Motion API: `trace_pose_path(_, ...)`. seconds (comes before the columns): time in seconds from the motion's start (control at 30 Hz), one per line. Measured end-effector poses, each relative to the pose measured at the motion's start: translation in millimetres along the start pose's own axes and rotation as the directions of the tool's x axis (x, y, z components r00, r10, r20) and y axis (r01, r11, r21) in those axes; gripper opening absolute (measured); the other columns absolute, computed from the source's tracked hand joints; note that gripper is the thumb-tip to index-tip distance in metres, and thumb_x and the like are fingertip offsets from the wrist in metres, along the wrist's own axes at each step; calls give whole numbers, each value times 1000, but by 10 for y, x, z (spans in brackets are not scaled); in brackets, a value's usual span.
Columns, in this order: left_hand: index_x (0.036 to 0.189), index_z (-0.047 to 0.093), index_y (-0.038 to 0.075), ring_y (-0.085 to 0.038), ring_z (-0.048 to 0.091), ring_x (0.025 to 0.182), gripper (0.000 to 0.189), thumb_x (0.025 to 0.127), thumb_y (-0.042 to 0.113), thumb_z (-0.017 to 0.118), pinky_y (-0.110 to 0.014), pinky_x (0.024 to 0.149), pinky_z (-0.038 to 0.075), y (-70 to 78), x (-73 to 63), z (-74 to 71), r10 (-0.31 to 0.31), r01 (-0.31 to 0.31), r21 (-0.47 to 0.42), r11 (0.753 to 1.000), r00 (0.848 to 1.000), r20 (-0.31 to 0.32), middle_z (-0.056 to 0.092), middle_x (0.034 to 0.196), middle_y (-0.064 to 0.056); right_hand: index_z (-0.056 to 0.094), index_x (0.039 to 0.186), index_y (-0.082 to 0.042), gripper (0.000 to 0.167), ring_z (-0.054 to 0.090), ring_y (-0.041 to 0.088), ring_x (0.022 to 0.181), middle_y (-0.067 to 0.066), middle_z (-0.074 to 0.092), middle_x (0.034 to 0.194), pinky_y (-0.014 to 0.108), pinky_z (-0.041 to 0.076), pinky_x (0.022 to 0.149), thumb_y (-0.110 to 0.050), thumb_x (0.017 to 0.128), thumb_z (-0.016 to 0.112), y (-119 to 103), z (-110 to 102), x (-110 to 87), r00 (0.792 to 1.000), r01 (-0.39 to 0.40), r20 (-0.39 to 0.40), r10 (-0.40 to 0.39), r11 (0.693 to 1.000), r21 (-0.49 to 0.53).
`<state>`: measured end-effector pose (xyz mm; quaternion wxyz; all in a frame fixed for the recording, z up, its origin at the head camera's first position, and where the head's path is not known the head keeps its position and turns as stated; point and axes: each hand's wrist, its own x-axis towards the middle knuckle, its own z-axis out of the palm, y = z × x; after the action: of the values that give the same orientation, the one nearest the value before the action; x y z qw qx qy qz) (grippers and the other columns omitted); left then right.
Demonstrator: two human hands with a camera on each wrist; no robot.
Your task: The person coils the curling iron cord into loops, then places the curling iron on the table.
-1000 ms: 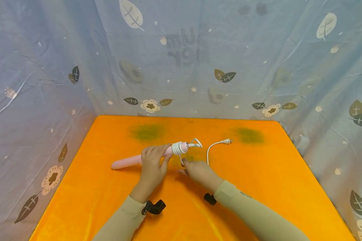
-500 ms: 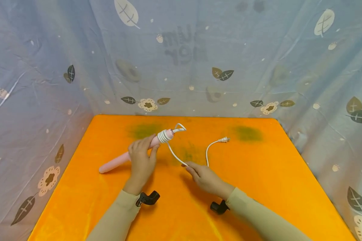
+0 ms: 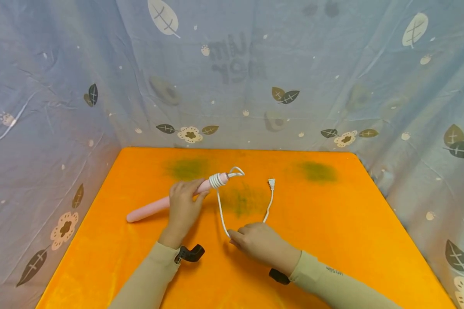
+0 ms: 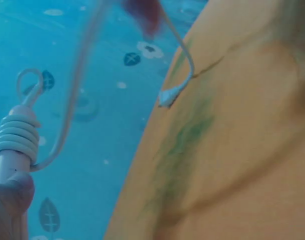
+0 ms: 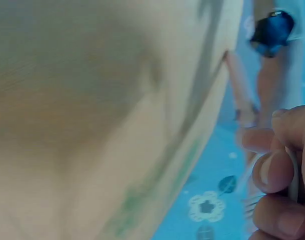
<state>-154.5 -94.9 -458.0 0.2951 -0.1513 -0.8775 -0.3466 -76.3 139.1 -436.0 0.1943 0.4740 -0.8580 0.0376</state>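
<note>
A pink curling iron (image 3: 148,209) slants above the orange-covered table, its plain end low at the left. My left hand (image 3: 183,207) grips it around the middle. White cord is wound in several turns (image 3: 217,180) near its upper end, and a small loop of cord sticks out past that end. From the turns, the free cord (image 3: 221,214) hangs down to my right hand (image 3: 264,243), which pinches it between thumb and fingers. In the right wrist view the curled fingers (image 5: 277,172) hold the cord. Beyond that hand, the cord runs on to a two-pin plug (image 3: 271,183).
The orange cloth (image 3: 332,227) covers the table and has dark green smudges (image 3: 318,171). A blue-grey patterned curtain (image 3: 239,94) encloses the back and both sides. Black wrist mounts (image 3: 192,253) stick out from both sleeves.
The curling iron has shifted left and farther from the right hand, drawing out the cord between them. My right hand has lately come nearer me with the cord; the plug has turned and slid left.
</note>
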Motion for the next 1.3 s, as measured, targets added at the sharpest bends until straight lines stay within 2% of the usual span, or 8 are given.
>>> trace_pose_path(0.17,116,71,9,-28,59,93,40,79,19,82,-48,98,31,-59,-77,98,3,-7,57,998,997,72,71,108,-6,63,99,-11,18,42,4,48,-9,47,59,19,35,44,-26,91,69,-67,-120,71,999,25,22,-25,1000,18)
trace_pose_path(0.4,119,71,13,-25,58,94,37,83,23,78,-45,98,31,-94,-215,220,1,-24,107,994,979,205,71,110,-3,60,101,-10,15,38,4,51,-9,44,62,19,33,46,-21,93,65,-104,-208,154,998,49,40,-50,998,32)
trace_pose_path(0.53,116,71,13,-25,57,91,36,83,25,78,-45,97,33,-93,-314,273,42,-74,115,991,966,255,71,107,-2,61,97,-11,9,36,3,51,-8,43,62,17,28,43,-18,93,64,-60,-240,203,997,64,-38,-63,998,22)
trace_pose_path(0.7,117,71,14,-25,58,93,35,85,29,75,-45,97,34,-91,-406,301,87,-131,125,983,947,310,71,105,-3,62,93,-11,14,44,6,56,-4,52,69,19,37,48,-16,87,73,79,-298,250,989,57,-137,-57,998,-3)
trace_pose_path(0.9,118,70,14,-25,58,96,35,88,30,73,-45,99,33,-67,-420,292,127,-169,100,981,934,333,70,106,-2,63,94,-9,17,49,9,56,-2,54,72,20,41,50,-17,85,75,257,-377,312,987,42,-156,-46,999,-28)
trace_pose_path(1.1,118,69,13,-23,59,95,35,87,29,74,-46,98,33,11,-478,285,221,-250,46,967,917,333,70,108,0,64,95,-10,13,32,8,51,-3,43,68,19,34,47,-20,90,70,452,-461,364,983,16,-181,-18,1000,-11)
trace_pose_path(1.17,116,70,13,-23,59,93,35,86,29,75,-46,97,34,29,-499,283,251,-274,25,961,912,324,70,107,0,64,92,-11,14,32,7,51,-3,43,69,18,35,46,-25,92,68,538,-478,370,977,-3,-215,4,1000,6)
trace_pose_path(1.3,113,71,13,-21,59,91,34,84,28,77,-46,95,36,42,-512,273,288,-305,10,952,909,300,71,104,0,62,85,-11,30,40,6,51,-3,45,69,20,41,47,-39,95,58,726,-484,383,957,-68,-281,76,997,37)
